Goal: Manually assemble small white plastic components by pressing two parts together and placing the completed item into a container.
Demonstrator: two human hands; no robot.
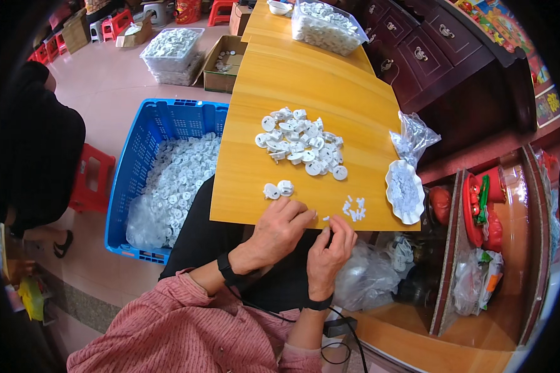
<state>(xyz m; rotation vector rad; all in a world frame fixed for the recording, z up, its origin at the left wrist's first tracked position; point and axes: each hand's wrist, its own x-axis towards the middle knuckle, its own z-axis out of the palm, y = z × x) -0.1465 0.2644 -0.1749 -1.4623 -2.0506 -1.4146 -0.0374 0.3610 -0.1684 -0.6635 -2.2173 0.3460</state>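
Yellow wooden tabletop (361, 112) bears heaped white plastic discs (302, 142); at its near edge, a white peg (326, 218) shows between left hand (276, 228) and right hand (330, 253), fingers curled; whether either grips anything, I cannot tell.

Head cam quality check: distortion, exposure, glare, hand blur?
Head view: fisheye, black surround, wooden shelf unit bowing near the right rim; head view: seated person's dark clothing nearly black, little detail; head view: bright highlights on the clear plastic bag; head view: no obvious motion blur on left hand or right hand, though small white pieces lack fine detail.
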